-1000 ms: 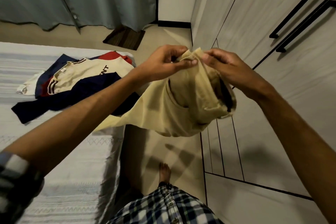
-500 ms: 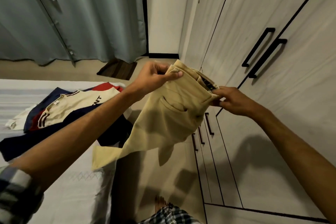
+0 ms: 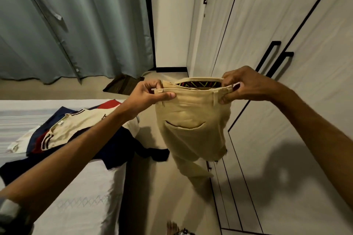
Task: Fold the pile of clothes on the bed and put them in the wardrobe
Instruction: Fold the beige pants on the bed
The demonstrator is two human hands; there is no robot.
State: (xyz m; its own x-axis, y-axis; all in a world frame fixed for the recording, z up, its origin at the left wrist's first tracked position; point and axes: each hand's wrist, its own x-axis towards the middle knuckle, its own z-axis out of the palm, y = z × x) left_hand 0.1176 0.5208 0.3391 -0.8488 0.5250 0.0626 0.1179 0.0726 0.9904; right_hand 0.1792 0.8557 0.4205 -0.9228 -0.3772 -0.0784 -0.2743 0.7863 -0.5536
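Observation:
A pair of beige trousers (image 3: pixel 193 129) hangs in the air between the bed and the wardrobe, back pocket facing me, legs dangling toward the floor. My left hand (image 3: pixel 148 94) pinches the left end of the waistband. My right hand (image 3: pixel 242 87) pinches the right end, so the waistband is stretched flat between them. A pile of clothes (image 3: pixel 76 131) lies on the bed (image 3: pixel 72 206): a cream shirt with dark stripes on top, navy and red pieces under it. The wardrobe (image 3: pixel 277 15) stands at the right, its doors closed.
A navy garment (image 3: pixel 152 153) hangs over the bed's edge. Grey curtains (image 3: pixel 66 21) cover the far wall, with a dark mat (image 3: pixel 124 85) on the floor below. Black handles (image 3: pixel 275 59) sit on the wardrobe doors. A narrow strip of floor runs between bed and wardrobe.
My hands have moved apart along the waistband, spreading the bunched trousers flat and raising them. The view has tilted up toward the wardrobe.

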